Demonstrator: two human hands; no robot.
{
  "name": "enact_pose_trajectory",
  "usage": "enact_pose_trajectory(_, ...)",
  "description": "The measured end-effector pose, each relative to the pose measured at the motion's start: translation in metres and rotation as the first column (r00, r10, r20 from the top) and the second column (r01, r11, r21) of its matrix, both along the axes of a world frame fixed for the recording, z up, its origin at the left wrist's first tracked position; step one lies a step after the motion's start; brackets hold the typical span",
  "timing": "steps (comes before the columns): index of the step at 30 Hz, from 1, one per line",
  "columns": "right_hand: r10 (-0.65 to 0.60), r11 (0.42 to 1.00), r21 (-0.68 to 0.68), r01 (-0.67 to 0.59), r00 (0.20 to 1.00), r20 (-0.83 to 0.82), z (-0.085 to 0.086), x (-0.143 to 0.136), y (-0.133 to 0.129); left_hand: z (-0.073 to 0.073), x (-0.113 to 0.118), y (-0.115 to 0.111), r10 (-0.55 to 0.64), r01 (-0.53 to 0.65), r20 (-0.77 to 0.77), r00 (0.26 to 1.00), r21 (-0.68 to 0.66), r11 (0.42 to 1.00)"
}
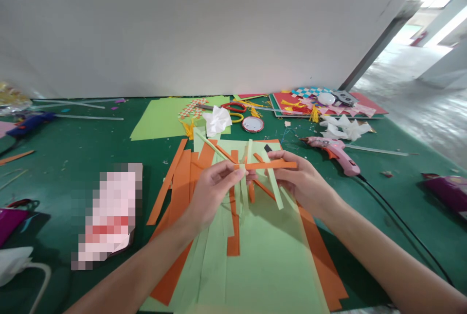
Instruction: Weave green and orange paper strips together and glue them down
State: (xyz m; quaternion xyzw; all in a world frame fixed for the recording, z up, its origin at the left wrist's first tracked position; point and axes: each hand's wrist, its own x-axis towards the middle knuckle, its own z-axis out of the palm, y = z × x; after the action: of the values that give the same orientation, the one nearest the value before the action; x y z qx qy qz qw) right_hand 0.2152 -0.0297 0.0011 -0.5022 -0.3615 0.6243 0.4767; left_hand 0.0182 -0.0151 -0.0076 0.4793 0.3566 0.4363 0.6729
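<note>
My left hand (215, 187) pinches the crossing of several interlaced paper strips between thumb and fingers. From that crossing an orange paper strip (268, 165) runs right into my right hand (304, 178), whose fingers are closed around its far end. A pale green paper strip (274, 187) hangs slantwise just left of the right fingers, and other orange and green ends stick out around the crossing. Below lies a pale green paper sheet (273, 260), with loose green strips and orange paper strips (180, 178) spread to its left. My fingers hide part of the weave.
A pink glue gun (337, 151) with a black cord lies at right. Behind are scissors (233, 107), crumpled tissue (218, 120), a round tin lid (253, 124) and a red folder (375, 105). At left are a blurred-out pink phone-shaped object (111, 212) and a blue glue gun (31, 124). A grey wall (182, 27) borders the green table.
</note>
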Motion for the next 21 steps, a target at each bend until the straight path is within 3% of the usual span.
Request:
enact_pose_trajectory(5, -0.063, 0.982, 0.185, 0.033, 0.986, 0.156, 0.002, -0.011, -0.008, -0.001, 0.001, -0.001, 0.021, -0.019, -0.058, 0.998, 0.038, 0.999)
enact_pose_trajectory(12, -0.082, 0.964, 0.266, 0.008, 0.96, 0.267, -0.001, -0.019, -0.011, 0.0, 0.003, -0.005, 0.148, -0.119, -0.216, 0.965, 0.142, 0.983)
enact_pose_trajectory(21, -0.121, 0.944, 0.33, 0.003, 0.933, 0.338, -0.005, -0.023, -0.014, 0.002, 0.005, -0.007, 0.166, -0.137, -0.243, 0.956, 0.132, 0.982)
